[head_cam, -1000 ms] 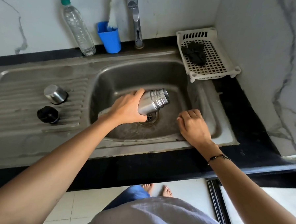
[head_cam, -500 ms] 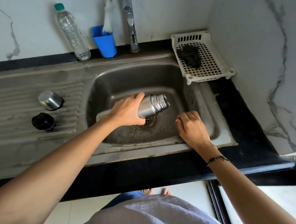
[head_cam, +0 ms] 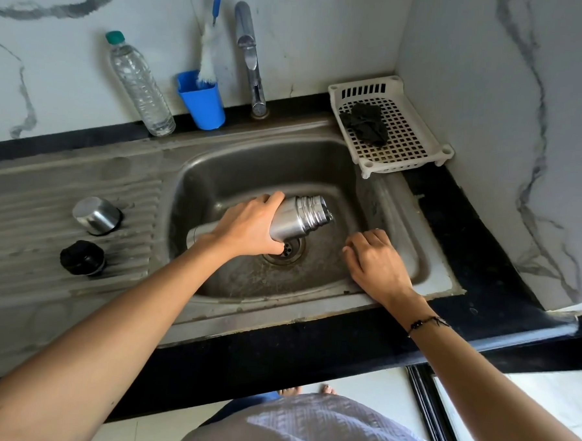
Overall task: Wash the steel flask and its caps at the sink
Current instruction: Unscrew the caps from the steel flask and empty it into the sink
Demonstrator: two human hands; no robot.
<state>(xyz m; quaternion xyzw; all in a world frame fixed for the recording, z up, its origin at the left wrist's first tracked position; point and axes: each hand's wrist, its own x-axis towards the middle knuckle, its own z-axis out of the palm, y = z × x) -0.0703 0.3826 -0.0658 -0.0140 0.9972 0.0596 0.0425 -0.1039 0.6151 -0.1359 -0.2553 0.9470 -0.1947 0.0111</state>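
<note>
My left hand (head_cam: 248,230) grips the steel flask (head_cam: 300,217) around its body and holds it tilted on its side over the drain of the sink basin (head_cam: 361,197), its open threaded mouth pointing right. My right hand (head_cam: 376,263) hangs over the basin's right front corner with loosely curled fingers, holding nothing. On the ribbed draining board (head_cam: 31,186) to the left sit the steel cap (head_cam: 96,215) and, in front of it, the black inner cap (head_cam: 82,258).
The tap (head_cam: 249,56) stands behind the basin. A blue cup (head_cam: 203,102) with a bottle brush (head_cam: 209,57) and a plastic water bottle (head_cam: 138,84) stand at the back wall. A white slotted tray (head_cam: 412,125) holding a black cloth (head_cam: 367,123) sits at the back right.
The view has shifted slightly. My left hand holds the flask in the same tilted position over the drain, and my right hand stays at the basin's right front.
</note>
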